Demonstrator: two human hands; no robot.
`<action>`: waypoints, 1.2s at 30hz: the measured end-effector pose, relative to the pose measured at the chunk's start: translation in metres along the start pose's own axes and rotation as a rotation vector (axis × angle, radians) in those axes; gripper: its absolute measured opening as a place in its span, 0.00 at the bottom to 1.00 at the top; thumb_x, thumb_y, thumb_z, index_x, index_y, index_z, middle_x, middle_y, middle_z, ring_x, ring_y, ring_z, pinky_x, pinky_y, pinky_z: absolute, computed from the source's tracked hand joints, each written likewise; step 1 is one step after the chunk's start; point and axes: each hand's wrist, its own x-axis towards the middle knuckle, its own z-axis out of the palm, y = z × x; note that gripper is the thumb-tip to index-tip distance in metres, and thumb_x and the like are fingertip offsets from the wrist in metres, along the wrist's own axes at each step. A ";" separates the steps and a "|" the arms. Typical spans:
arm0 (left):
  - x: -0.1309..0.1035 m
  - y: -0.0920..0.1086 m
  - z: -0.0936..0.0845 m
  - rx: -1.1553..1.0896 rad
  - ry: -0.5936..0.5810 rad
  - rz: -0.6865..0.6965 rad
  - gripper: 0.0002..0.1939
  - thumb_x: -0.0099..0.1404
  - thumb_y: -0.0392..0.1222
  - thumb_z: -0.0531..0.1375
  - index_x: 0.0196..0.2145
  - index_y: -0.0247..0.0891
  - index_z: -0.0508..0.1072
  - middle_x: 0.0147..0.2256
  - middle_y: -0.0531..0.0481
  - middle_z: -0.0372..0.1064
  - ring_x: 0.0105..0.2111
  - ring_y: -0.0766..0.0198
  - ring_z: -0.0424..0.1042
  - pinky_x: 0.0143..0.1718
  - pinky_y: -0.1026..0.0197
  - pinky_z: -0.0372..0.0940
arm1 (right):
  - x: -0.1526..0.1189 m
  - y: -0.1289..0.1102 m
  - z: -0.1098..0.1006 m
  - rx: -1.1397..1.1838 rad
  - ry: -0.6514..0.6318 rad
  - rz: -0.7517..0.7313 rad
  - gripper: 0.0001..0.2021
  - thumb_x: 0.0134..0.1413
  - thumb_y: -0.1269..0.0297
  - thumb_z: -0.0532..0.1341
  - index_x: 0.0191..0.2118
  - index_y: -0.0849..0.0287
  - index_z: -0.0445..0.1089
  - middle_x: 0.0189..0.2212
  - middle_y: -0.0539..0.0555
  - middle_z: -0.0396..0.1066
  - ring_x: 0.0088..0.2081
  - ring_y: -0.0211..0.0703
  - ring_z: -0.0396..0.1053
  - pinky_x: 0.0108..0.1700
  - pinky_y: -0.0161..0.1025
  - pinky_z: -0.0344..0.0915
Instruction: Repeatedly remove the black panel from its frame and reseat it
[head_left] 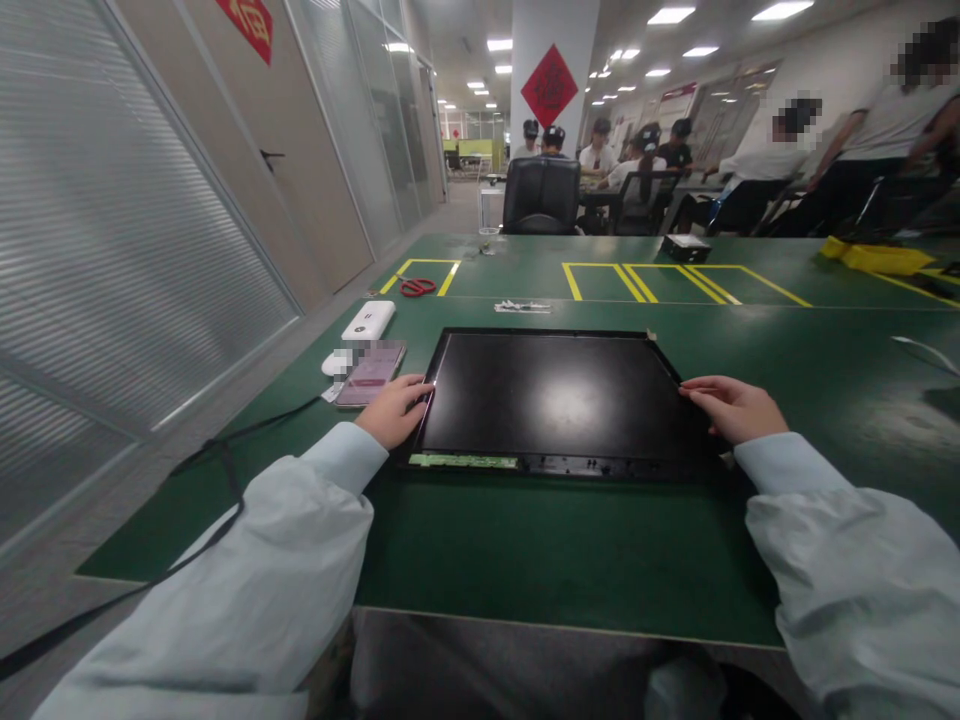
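A flat black display panel (540,385) lies on the green table, its dark glossy screen facing up. Along its near edge runs a bare strip with a pale green section (463,461) at the left. My left hand (394,410) grips the panel's left edge, thumb and fingers bent around the frame. On the opposite side, my right hand (739,408) pinches the right edge between thumb and fingers. The undersides of the fingers are hidden at both edges. A small light tab sticks out at the panel's far right corner.
Left of the panel lie a phone (373,372), a white device (369,320) and red-handled scissors (417,287). Small parts (523,307) sit behind the panel. A black box (685,248) and yellow item (877,256) lie farther back. A dark strap (217,440) crosses my left sleeve. People sit beyond.
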 end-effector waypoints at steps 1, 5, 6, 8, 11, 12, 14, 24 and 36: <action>0.000 0.001 0.000 0.001 0.000 -0.002 0.22 0.68 0.45 0.56 0.55 0.38 0.80 0.59 0.38 0.73 0.62 0.43 0.70 0.67 0.37 0.63 | 0.000 -0.001 0.000 -0.040 -0.003 -0.013 0.14 0.54 0.55 0.63 0.43 0.52 0.79 0.40 0.55 0.82 0.33 0.46 0.75 0.23 0.36 0.67; 0.000 0.003 -0.002 0.000 -0.008 -0.017 0.23 0.68 0.45 0.55 0.55 0.36 0.79 0.60 0.35 0.72 0.62 0.42 0.70 0.67 0.37 0.63 | 0.005 -0.010 -0.006 -0.317 0.025 -0.074 0.11 0.53 0.58 0.63 0.41 0.50 0.81 0.35 0.55 0.81 0.38 0.53 0.78 0.40 0.48 0.75; 0.000 0.003 -0.002 -0.001 -0.008 -0.014 0.23 0.68 0.45 0.55 0.55 0.36 0.79 0.60 0.35 0.72 0.62 0.42 0.70 0.67 0.37 0.63 | 0.007 -0.011 -0.008 -0.387 0.029 -0.088 0.11 0.54 0.58 0.63 0.40 0.49 0.82 0.33 0.55 0.80 0.38 0.55 0.78 0.44 0.51 0.75; 0.000 0.003 -0.002 0.000 -0.002 -0.004 0.23 0.67 0.45 0.56 0.55 0.38 0.79 0.59 0.37 0.73 0.61 0.43 0.71 0.66 0.37 0.63 | 0.012 -0.009 -0.012 -0.480 0.014 -0.153 0.12 0.55 0.58 0.62 0.41 0.48 0.82 0.33 0.57 0.79 0.41 0.58 0.77 0.49 0.56 0.73; 0.000 0.003 -0.002 0.006 0.002 -0.001 0.23 0.68 0.45 0.55 0.55 0.37 0.79 0.59 0.36 0.73 0.61 0.43 0.71 0.66 0.37 0.63 | 0.021 0.002 -0.014 -0.555 -0.022 -0.296 0.14 0.57 0.60 0.60 0.42 0.50 0.83 0.44 0.61 0.79 0.51 0.61 0.75 0.59 0.58 0.68; 0.000 0.003 -0.001 0.008 -0.001 -0.004 0.23 0.68 0.45 0.55 0.55 0.36 0.79 0.59 0.35 0.72 0.61 0.42 0.71 0.66 0.36 0.63 | 0.024 0.007 -0.014 -0.581 -0.030 -0.314 0.15 0.57 0.60 0.59 0.43 0.51 0.84 0.46 0.62 0.78 0.53 0.62 0.74 0.61 0.58 0.67; 0.000 0.002 -0.001 0.011 -0.007 -0.010 0.24 0.68 0.45 0.54 0.55 0.35 0.79 0.60 0.34 0.72 0.62 0.42 0.70 0.66 0.36 0.63 | 0.029 0.017 -0.012 -0.636 -0.046 -0.297 0.17 0.57 0.59 0.59 0.45 0.51 0.84 0.48 0.63 0.76 0.55 0.62 0.72 0.63 0.57 0.65; 0.001 0.002 0.000 -0.013 0.023 0.005 0.22 0.66 0.43 0.57 0.54 0.38 0.80 0.58 0.38 0.74 0.60 0.44 0.72 0.66 0.38 0.64 | 0.032 0.040 0.003 -0.788 -0.047 -0.312 0.22 0.55 0.60 0.59 0.53 0.52 0.83 0.55 0.66 0.74 0.59 0.66 0.68 0.59 0.61 0.68; 0.000 0.003 -0.001 -0.009 0.004 -0.006 0.23 0.67 0.44 0.55 0.55 0.37 0.79 0.59 0.36 0.73 0.62 0.43 0.71 0.66 0.38 0.64 | 0.046 0.045 -0.004 -0.486 -0.149 -0.158 0.24 0.40 0.71 0.62 0.46 0.49 0.84 0.51 0.60 0.80 0.61 0.66 0.72 0.65 0.62 0.66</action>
